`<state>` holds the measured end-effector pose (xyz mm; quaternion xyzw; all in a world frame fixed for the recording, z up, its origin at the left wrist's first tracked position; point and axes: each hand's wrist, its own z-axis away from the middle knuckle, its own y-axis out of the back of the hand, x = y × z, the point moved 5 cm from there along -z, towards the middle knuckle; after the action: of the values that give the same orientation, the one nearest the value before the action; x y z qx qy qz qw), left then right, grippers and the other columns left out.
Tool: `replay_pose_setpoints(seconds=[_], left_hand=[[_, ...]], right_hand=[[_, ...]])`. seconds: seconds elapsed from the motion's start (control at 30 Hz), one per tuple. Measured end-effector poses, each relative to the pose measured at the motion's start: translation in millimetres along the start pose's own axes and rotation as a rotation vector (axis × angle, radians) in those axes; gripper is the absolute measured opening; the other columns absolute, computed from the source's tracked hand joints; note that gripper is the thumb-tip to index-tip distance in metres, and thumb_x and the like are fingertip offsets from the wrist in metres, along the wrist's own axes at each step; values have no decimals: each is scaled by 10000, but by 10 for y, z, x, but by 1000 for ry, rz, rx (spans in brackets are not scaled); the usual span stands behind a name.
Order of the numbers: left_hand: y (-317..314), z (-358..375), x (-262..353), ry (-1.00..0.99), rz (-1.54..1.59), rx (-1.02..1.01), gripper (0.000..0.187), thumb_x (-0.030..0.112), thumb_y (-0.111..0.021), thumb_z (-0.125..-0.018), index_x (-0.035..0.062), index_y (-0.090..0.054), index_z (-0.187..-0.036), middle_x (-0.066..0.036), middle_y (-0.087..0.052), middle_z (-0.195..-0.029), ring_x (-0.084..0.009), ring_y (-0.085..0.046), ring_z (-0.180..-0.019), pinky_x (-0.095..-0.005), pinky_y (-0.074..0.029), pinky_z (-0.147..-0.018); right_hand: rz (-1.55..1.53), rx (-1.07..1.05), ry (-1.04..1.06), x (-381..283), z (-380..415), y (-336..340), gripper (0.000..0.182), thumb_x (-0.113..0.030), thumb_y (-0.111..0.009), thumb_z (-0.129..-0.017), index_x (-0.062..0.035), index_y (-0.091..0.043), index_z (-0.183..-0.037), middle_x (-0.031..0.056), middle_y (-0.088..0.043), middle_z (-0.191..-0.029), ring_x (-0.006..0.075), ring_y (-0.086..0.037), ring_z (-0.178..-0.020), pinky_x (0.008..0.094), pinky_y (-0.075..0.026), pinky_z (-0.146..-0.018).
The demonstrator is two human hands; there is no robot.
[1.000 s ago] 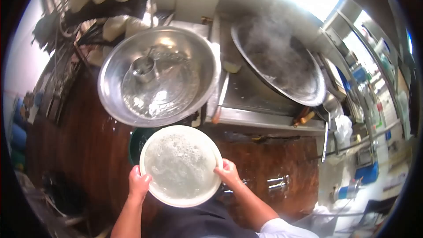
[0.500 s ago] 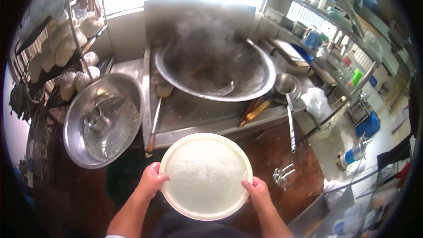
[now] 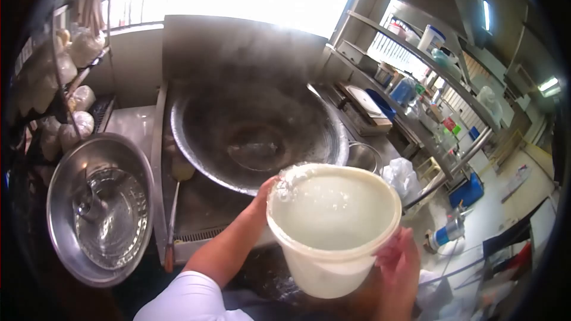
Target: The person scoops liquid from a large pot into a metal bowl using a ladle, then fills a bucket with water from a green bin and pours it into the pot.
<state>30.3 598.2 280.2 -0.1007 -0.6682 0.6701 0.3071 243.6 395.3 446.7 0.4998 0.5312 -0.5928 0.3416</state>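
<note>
A cream plastic bucket (image 3: 330, 273) filled with clear, watery liquid (image 3: 339, 214) is held between my hands, tilted a little. My left hand (image 3: 266, 197) grips the far left side of its rim, fingers partly hidden behind the bucket. On the near right side, my right hand (image 3: 399, 257) is closed around the bucket just under the rim. Liquid bubbles and splashes at the rim's far left edge. Directly beyond the bucket sits a big steaming wok (image 3: 205, 142), with a small shiny patch of liquid at its bottom.
To the left stands a large steel basin (image 3: 59, 214) with water and a metal vessel in it. A long-handled tool (image 3: 173, 220) lies beside the wok. Right of the wok are a metal pot (image 3: 364, 157), a white plastic bag (image 3: 399, 176) and shelves (image 3: 416, 47) with containers.
The bucket has moved up, right and toward the wok, tipping from level so that its side shows. Liquid now splashes at its rim. The camera view has shifted and turned.
</note>
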Motion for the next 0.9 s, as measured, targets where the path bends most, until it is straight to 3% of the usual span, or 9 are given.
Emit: replay_pose_setpoints(seconds=[0.07,0.13,0.17,0.2,0.23,0.3,0.43,0.77,0.9], left_hand=[[-166,-274,32,-75,13,76,255,257,-562,-870,54,-653,-995,-94,-662,-813,-241,-627,-717,-363,-533,-684],[241,-877,-187,88,324,-174,259,276,-526,-886,58,-643,-961,-100,-658,-865,-226,-629,-772,-372,-527,-729],[494,-1173,-373,226,658,-293,265,285,-508,-893,60,-638,-945,-103,-656,-891,-218,-630,-800,-377,-525,-751],[332,-1186,-405,683,1444,-421,274,294,-490,-901,62,-633,-928,-106,-654,-917,-210,-631,-827,-381,-522,-774],[328,-1252,-431,671,1469,-422,274,294,-490,-901,62,-633,-928,-106,-654,-917,-210,-631,-827,-381,-522,-774],[383,-1357,-356,193,323,-6,251,256,-499,-904,61,-645,-967,-121,-660,-867,-261,-647,-773,-397,-550,-726],[274,-1488,-274,65,468,-412,292,288,-485,-900,50,-642,-961,-135,-670,-938,-285,-645,-859,-445,-529,-804],[611,-1901,-531,80,515,-45,366,334,-452,-900,35,-615,-1038,-159,-648,-1029,-339,-618,-922,-499,-497,-855],[283,-1798,-533,41,518,-223,403,346,-429,-909,21,-602,-1074,-169,-636,-1070,-354,-607,-960,-497,-494,-867]], right_hand=[[158,49,63,-137,-336,-265,525,-473,-537,-902,36,-548,-1028,144,-673,-793,218,-688,-647,236,-499,-428],[206,73,37,-184,-668,-405,531,-470,-537,-904,43,-541,-1041,147,-675,-802,230,-691,-662,237,-498,-430],[251,82,14,-202,-805,-429,537,-466,-536,-905,49,-534,-1053,150,-677,-812,242,-695,-677,239,-497,-432],[266,72,2,-200,-961,-418,545,-467,-531,-907,55,-535,-1060,157,-678,-823,250,-695,-679,241,-489,-425],[284,68,-16,-209,-1092,-430,545,-467,-531,-907,55,-535,-1060,157,-678,-823,250,-695,-679,241,-489,-425],[331,72,-30,-225,-1318,-438,548,-471,-526,-908,52,-536,-1072,162,-679,-831,253,-696,-688,235,-484,-428],[359,57,-73,-231,-1621,-445,554,-474,-523,-909,46,-529,-1102,163,-681,-842,235,-698,-704,223,-484,-441],[467,-62,-225,-211,-2257,-753,628,-517,-580,-861,42,-533,-1142,133,-678,-868,195,-691,-715,211,-502,-478],[479,-67,-308,-251,-2550,-927,619,-513,-651,-813,43,-548,-1065,142,-654,-815,206,-687,-720,220,-510,-475]])
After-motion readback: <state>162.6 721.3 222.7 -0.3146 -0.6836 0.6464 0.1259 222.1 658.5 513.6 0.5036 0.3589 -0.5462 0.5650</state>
